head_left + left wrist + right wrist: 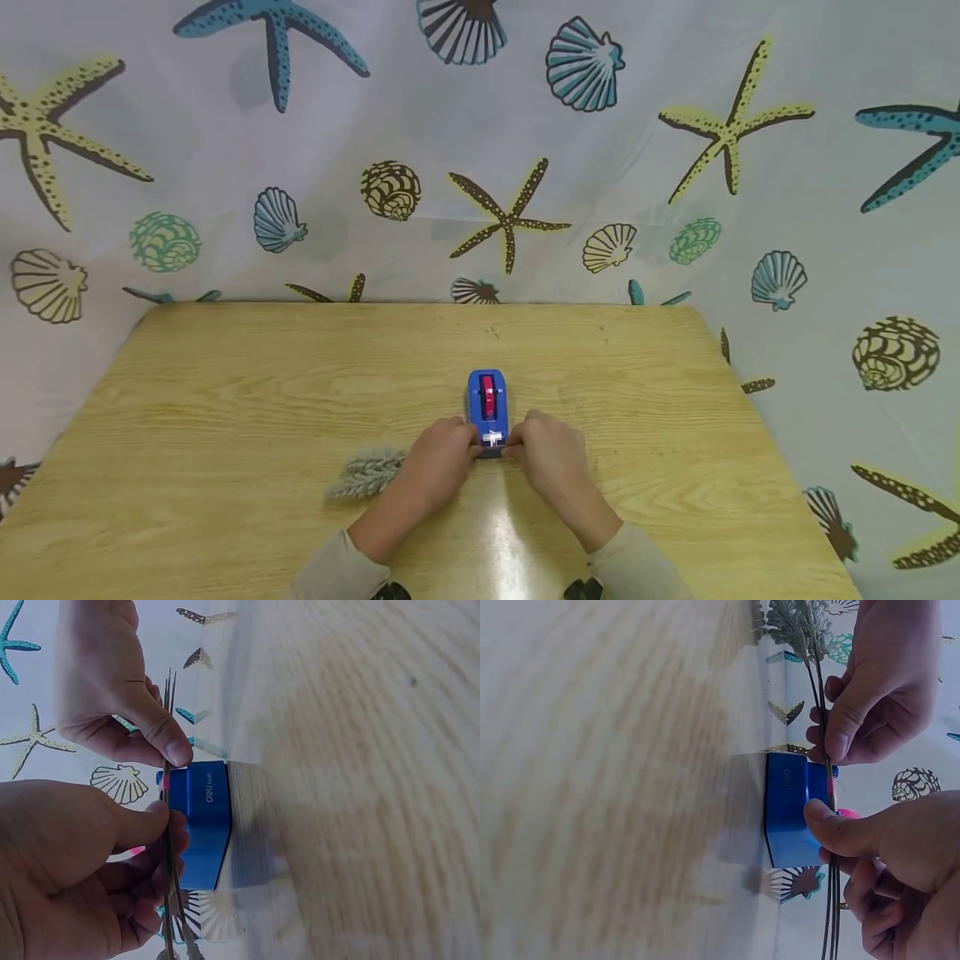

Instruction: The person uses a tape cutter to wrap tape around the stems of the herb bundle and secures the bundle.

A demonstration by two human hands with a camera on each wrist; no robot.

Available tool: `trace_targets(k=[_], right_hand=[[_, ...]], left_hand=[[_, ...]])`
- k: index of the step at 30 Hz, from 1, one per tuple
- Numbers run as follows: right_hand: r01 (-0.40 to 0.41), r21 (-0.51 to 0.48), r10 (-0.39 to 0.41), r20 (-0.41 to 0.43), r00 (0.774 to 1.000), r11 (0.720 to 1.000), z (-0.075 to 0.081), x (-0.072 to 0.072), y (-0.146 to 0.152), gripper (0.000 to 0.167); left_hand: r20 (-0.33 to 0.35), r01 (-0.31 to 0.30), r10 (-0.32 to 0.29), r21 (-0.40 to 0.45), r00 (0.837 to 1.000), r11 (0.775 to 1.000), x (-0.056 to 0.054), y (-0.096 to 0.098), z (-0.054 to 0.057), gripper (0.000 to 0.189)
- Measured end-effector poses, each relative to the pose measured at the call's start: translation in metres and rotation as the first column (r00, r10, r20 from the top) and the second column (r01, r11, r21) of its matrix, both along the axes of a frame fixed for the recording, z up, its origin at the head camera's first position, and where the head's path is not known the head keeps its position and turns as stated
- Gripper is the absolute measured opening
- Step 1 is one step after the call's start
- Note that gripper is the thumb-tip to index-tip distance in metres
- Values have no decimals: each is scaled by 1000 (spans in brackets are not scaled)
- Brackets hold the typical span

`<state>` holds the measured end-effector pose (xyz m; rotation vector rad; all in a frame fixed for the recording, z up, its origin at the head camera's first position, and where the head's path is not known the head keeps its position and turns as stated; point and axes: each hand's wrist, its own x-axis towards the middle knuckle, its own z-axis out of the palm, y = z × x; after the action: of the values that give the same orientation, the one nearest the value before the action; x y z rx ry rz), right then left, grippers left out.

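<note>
A blue tape dispenser (475, 408) with a pink tape roll (489, 398) stands on the table. At its near end, my left hand (438, 457) pinches a few thin dark stems (168, 855) between thumb and fingers. My right hand (553, 454) pinches the same stems a short way along, on the dispenser's other side. The stems run crosswise over the front of the dispenser. Their fluffy grey-green heads (367, 473) lie out to the left, partly behind my left hand. A small pink patch (830, 783) shows on the stems between the two thumbs.
The wood-grain table (262, 383) reaches back to a white cloth (322, 142) printed with starfish and shells, which also hangs at both sides. Light reflects off the tabletop in front of the dispenser.
</note>
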<state>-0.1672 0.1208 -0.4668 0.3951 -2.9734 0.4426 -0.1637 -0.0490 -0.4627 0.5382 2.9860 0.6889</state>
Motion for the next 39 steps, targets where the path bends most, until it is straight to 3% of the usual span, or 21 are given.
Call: trace_targets(k=[8, 17, 31, 39], right_hand=[[17, -32, -17, -13, 1000, 999, -4, -1, -1, 11], [39, -73, -37, 33, 999, 997, -5, -4, 0, 13], [61, -134, -53, 64, 997, 989, -6, -5, 0, 19], [58, -149, -47, 73, 996, 987, -5, -13, 1, 22]], left_hand=[[-82, -15, 12, -39, 997, 999, 0, -1, -1, 17], [-49, -39, 40, 24, 998, 999, -6, -2, -2, 11], [-22, -65, 65, 23, 998, 998, -8, -2, -2, 13], [-115, -49, 51, 24, 992, 999, -12, -2, -7, 19]])
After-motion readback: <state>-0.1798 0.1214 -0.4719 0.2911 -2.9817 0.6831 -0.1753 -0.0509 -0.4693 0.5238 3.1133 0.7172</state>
